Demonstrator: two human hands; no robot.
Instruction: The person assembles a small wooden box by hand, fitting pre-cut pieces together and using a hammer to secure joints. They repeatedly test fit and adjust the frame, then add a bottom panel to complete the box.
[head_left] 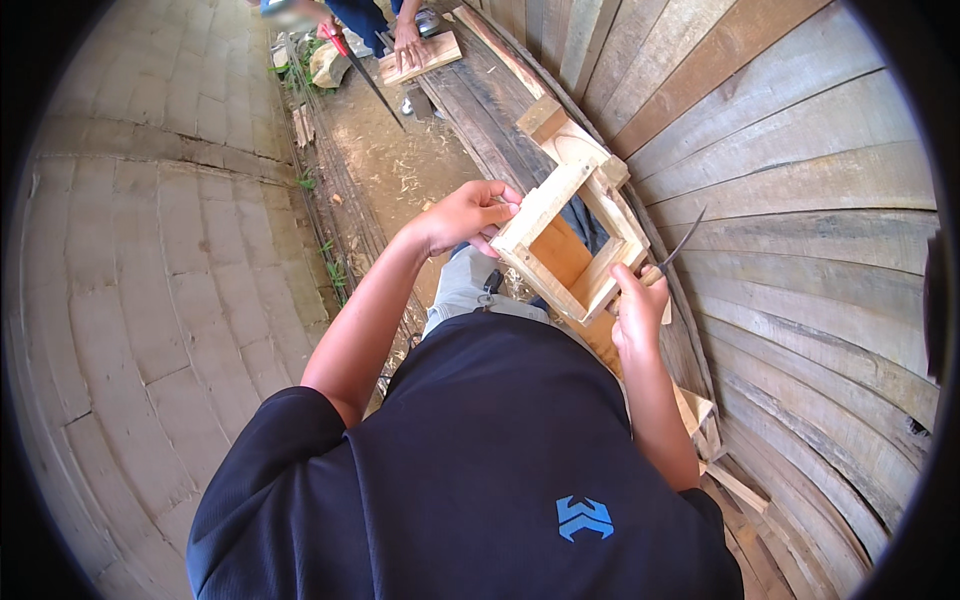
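In front of me is a small box-like frame [545,208] of pale wooden strips, tilted, with an open middle. The fingers of my left hand [470,215] are closed on its left corner. At its right lower side my right hand [640,300] grips a wooden-handled tool with a thin, dark, curved blade [687,240], which looks like a knife. The blade points up and away from the frame. My right thumb lies close to the frame's edge; whether it presses on the wood I cannot tell.
Ahead, a person holds a red-handled handsaw [362,72] and rests a hand on a board [430,58]. A weathered plank bench [480,125] runs along the plank wall [790,170] at right. Wood blocks [542,118] lie beyond the frame. A block wall [140,280] stands left; shavings litter the ground.
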